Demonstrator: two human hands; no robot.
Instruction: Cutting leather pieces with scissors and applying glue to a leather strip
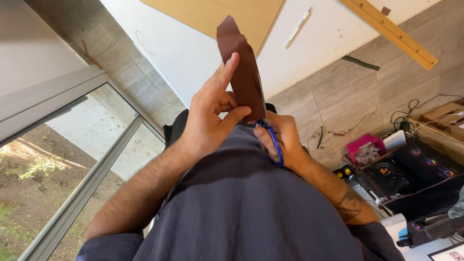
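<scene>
One view only, head-worn. Looks steeply down along the wearer's dark grey shirt front (251,208), close on both hands at chest height. Grey tiled floor (348,92) lies far below; frame is rolled, glass door frame (92,183) slanting at left.

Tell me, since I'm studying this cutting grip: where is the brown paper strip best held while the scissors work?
Hold the brown paper strip along its left edge, near the lower end, coming from the left as the left hand does, thumb in front. It stands upright and narrow, and the blue-handled scissors in the right hand run up its right edge, so that side probably should stay free.
</scene>
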